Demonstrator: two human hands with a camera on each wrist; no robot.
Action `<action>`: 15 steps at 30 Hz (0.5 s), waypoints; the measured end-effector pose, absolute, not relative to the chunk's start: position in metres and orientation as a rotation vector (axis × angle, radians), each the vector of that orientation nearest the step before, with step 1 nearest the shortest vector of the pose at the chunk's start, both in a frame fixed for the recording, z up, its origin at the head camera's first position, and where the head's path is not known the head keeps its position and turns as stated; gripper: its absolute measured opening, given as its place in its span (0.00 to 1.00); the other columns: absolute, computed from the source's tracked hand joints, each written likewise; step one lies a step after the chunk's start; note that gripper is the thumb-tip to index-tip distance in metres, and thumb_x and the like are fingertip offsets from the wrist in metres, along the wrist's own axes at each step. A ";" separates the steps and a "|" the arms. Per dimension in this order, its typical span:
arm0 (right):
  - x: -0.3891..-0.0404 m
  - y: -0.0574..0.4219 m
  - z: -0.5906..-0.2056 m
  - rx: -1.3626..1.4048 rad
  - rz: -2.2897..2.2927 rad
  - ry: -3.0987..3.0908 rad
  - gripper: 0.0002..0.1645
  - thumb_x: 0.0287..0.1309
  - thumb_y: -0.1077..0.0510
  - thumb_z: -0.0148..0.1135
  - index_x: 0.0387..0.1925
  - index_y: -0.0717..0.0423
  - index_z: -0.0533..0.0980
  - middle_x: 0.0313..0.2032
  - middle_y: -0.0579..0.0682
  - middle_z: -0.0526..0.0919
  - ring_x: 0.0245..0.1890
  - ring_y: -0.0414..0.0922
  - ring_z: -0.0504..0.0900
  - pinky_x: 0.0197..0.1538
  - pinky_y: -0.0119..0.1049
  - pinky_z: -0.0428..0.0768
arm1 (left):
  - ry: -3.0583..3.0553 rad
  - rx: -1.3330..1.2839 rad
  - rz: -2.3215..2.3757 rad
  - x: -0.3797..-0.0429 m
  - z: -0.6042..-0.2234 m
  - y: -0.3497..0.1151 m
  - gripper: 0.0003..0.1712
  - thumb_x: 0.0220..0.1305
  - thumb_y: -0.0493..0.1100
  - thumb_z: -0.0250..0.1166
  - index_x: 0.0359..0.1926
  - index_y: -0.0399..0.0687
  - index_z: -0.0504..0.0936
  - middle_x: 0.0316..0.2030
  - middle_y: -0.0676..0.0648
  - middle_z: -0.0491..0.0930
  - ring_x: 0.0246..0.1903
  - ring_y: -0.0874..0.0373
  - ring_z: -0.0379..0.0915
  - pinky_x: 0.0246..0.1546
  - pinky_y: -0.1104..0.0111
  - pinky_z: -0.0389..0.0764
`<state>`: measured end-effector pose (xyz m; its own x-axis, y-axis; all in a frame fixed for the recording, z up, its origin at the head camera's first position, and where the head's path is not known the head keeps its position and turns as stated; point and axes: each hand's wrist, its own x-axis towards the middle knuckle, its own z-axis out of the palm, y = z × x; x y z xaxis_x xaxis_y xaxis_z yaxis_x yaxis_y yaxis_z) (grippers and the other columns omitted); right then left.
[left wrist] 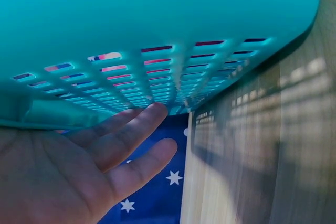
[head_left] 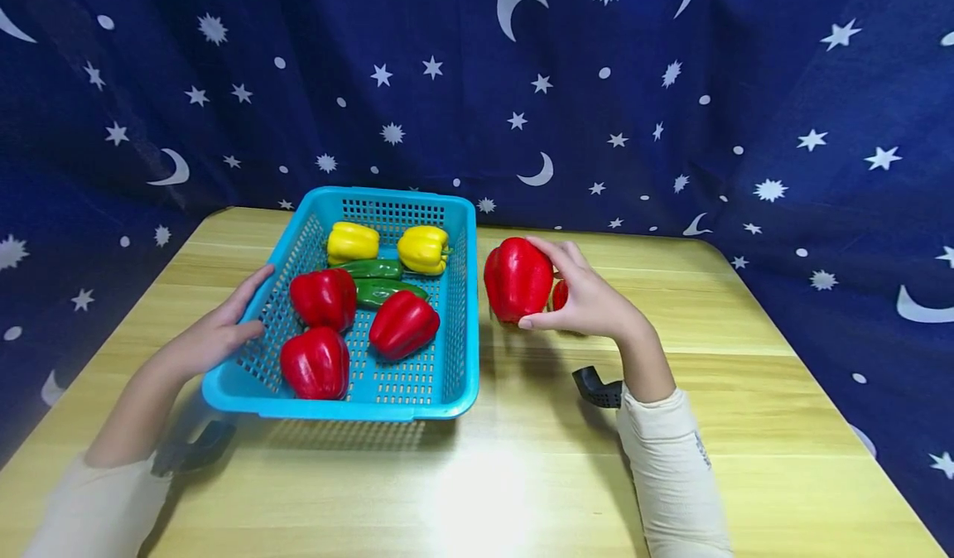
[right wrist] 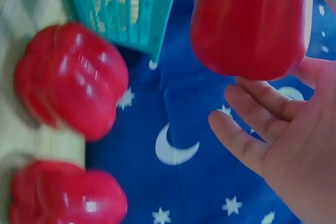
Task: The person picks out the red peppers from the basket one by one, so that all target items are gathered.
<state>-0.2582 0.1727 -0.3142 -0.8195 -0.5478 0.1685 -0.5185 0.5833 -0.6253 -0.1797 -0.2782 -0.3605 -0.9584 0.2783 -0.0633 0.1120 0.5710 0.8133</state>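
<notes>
My right hand (head_left: 589, 297) grips a red bell pepper (head_left: 517, 280) between thumb and fingers, just right of the basket. In the right wrist view, the held pepper (right wrist: 249, 24) hangs above the other fingers, which extend loosely. My left hand (head_left: 212, 336) holds the left rim of a blue plastic basket (head_left: 464, 310), its thumb over the edge. Seen from the left wrist, the hand's other fingers (left wrist: 128, 142) lie along the outer slotted wall. Inside sit three red bell peppers (head_left: 403, 324), two yellow bell peppers (head_left: 353, 242) and two long green peppers (head_left: 387, 293).
Two more red bell peppers (right wrist: 73, 80) lie on the wooden table (head_left: 745, 425); in the head view my right hand partly hides them. A dark blue curtain (head_left: 447, 86) with moons and stars hangs behind the table. Black wrist mounts (head_left: 596, 388) sit by both sleeves.
</notes>
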 end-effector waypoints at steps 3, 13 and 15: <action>-0.260 0.187 -0.316 -0.885 -1.084 2.780 0.60 0.32 0.51 0.76 0.67 0.39 0.53 0.55 0.55 0.62 0.55 0.54 0.67 0.46 0.52 0.79 | 2.617 0.336 1.335 -0.180 -0.360 -0.278 0.46 0.58 0.30 0.44 0.70 0.47 0.28 0.67 0.27 0.35 0.60 0.23 0.44 0.50 0.33 0.59; -0.259 0.229 -0.316 -0.756 -0.969 2.935 0.60 0.36 0.52 0.74 0.69 0.45 0.51 0.53 0.60 0.61 0.53 0.57 0.67 0.48 0.59 0.74 | 2.608 0.334 1.337 -0.180 -0.359 -0.277 0.45 0.59 0.31 0.44 0.70 0.47 0.28 0.67 0.28 0.34 0.60 0.22 0.43 0.48 0.34 0.62; -0.258 0.237 -0.317 -0.733 -0.954 2.955 0.60 0.36 0.52 0.74 0.69 0.45 0.50 0.52 0.61 0.61 0.52 0.57 0.66 0.48 0.60 0.72 | 2.607 0.329 1.339 -0.180 -0.359 -0.277 0.45 0.59 0.31 0.44 0.70 0.47 0.28 0.67 0.28 0.34 0.60 0.22 0.43 0.48 0.34 0.62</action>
